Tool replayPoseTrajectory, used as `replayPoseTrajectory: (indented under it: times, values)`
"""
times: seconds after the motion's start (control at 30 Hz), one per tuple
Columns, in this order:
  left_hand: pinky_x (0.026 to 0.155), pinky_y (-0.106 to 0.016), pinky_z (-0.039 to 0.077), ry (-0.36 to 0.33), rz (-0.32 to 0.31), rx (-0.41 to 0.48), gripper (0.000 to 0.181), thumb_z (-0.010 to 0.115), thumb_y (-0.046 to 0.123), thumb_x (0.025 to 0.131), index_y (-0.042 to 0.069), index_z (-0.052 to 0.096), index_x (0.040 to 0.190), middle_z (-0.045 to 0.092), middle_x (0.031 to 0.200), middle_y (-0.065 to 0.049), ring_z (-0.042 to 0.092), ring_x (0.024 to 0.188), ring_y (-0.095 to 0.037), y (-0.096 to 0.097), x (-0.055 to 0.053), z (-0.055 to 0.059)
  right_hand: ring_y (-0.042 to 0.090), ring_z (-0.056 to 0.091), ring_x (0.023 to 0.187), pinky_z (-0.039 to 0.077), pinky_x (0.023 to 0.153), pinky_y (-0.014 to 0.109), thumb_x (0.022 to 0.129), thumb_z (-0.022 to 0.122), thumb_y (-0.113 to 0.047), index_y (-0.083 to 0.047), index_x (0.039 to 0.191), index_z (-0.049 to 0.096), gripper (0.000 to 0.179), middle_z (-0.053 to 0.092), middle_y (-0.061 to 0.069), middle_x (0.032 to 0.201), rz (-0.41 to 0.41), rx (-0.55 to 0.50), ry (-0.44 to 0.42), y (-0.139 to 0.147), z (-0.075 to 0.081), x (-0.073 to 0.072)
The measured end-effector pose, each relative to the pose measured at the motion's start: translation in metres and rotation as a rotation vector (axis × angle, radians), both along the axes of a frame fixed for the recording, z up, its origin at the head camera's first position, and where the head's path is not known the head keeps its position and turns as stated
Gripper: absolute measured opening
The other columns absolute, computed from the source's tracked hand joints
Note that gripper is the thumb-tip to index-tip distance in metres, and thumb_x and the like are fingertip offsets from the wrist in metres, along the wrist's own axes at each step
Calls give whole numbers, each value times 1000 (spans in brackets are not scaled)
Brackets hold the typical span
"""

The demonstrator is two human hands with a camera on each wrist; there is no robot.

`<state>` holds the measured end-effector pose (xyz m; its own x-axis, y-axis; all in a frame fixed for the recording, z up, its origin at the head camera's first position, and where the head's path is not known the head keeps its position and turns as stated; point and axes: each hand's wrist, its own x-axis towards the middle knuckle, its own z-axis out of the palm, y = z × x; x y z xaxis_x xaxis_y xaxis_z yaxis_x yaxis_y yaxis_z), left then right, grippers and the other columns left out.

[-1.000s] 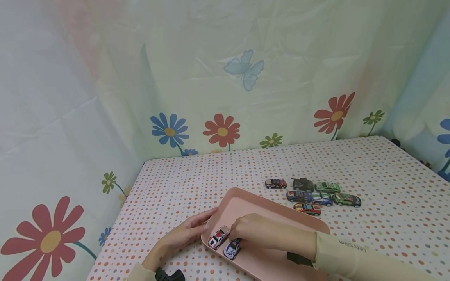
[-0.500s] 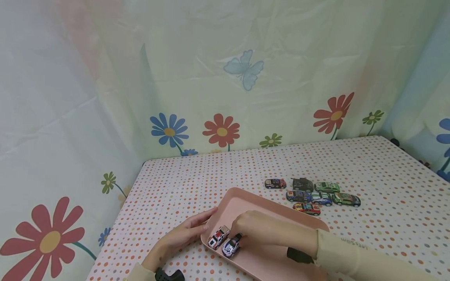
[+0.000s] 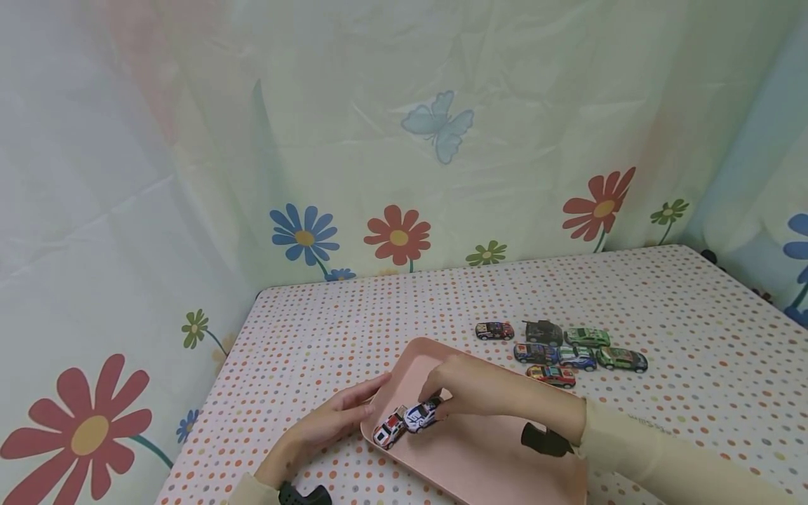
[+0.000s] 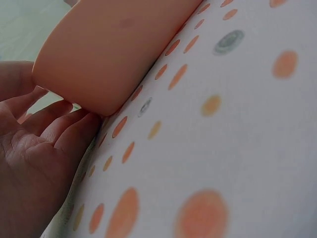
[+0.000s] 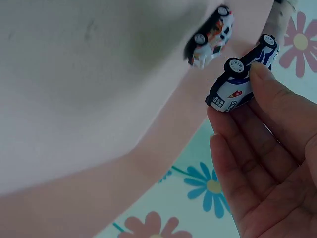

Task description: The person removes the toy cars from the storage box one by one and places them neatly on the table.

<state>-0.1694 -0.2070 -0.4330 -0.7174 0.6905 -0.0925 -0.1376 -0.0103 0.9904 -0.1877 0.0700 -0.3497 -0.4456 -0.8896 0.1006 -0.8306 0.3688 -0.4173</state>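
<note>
In the head view my right hand [image 3: 470, 386] pinches a white-and-blue toy car [image 3: 421, 415] above the pink tray [image 3: 505, 459]. The right wrist view shows the thumb against one side of this toy car [image 5: 242, 79] and fingers behind it, its wheels facing the camera. A white-and-red toy car [image 3: 390, 428] lies in the tray's left corner, close beside the held one. My left hand [image 3: 334, 417] rests against the tray's left end from outside. Its fairly straight fingers touch the wall of the tray [image 4: 114, 44] in the left wrist view.
Behind the tray several toy cars stand grouped on the dotted tablecloth [image 3: 328, 337], among them a red-and-yellow one [image 3: 551, 376] near the rim, a green one [image 3: 587, 337] and a dark one [image 3: 543, 332]. A floral curtain [image 3: 505, 175] hangs along the table's back edge.
My right hand has lifted the white-and-blue toy car and moved it up and slightly right, turning it a little. The left hand and the tray have stayed in place.
</note>
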Motion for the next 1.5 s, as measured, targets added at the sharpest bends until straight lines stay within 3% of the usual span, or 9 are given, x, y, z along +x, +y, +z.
replayPoseTrajectory:
  times: [0.13, 0.23, 0.37, 0.53, 0.9, 1.13, 1.33, 1.5]
  values:
    - [106, -31, 23, 2, 2, -9, 51, 43, 12, 100, 12, 26, 149, 15, 154, -6, 17, 137, -22, 0, 0, 0, 0, 61, 82, 50, 70, 22, 76, 76, -6, -10, 94, 73, 19, 68, -9, 88, -31, -68, -10, 10, 5, -10]
    - [106, -32, 24, -6, 6, -13, 51, 43, 13, 100, 12, 26, 149, 15, 154, -6, 18, 137, -22, 0, 0, 0, 1, 61, 79, 51, 67, 23, 78, 75, -5, -9, 96, 74, 19, 67, -9, 86, -105, -89, -62, 19, 9, -18]
    - [105, -33, 27, -19, 14, -12, 50, 42, 14, 101, 12, 27, 149, 16, 154, -7, 20, 136, -23, 0, 1, 0, 2, 59, 76, 50, 64, 22, 78, 74, -4, -10, 96, 74, 18, 66, -11, 84, -178, -87, -104, 29, 13, -30]
    - [105, -34, 28, -22, 14, -7, 50, 41, 13, 101, 11, 26, 149, 17, 154, -7, 22, 136, -24, -1, 2, 0, 3, 61, 75, 52, 66, 26, 77, 75, -5, -6, 95, 74, 18, 67, -7, 85, -222, -82, -88, 43, 16, -44]
    - [104, -34, 30, -31, 5, 5, 51, 41, 13, 101, 9, 24, 149, 15, 154, -9, 23, 135, -25, 0, 3, 1, 10, 64, 75, 53, 65, 23, 77, 75, -4, 0, 94, 71, 18, 68, 2, 86, -301, -105, -97, 74, 3, -74]
    - [103, -33, 31, -36, -5, 15, 52, 42, 13, 101, 9, 22, 149, 14, 154, -9, 22, 136, -25, 0, 3, 1, 8, 61, 71, 52, 65, 25, 76, 76, -6, 0, 92, 72, 17, 67, -1, 81, -372, -1, -44, 83, -7, -84]
    - [104, -33, 30, -34, -13, 26, 53, 42, 11, 101, 7, 20, 149, 12, 154, -10, 21, 136, -24, 0, 2, 1, 8, 60, 70, 52, 65, 28, 75, 77, -6, -1, 90, 71, 17, 66, -3, 80, -389, 42, -23, 84, -10, -88]
    - [103, -33, 31, -40, -4, 18, 53, 42, 13, 101, 9, 22, 149, 15, 154, -9, 23, 135, -24, 0, 2, 2, 8, 57, 69, 51, 66, 28, 75, 77, -7, -5, 87, 71, 14, 63, -5, 77, -398, 167, -32, 80, -11, -91]
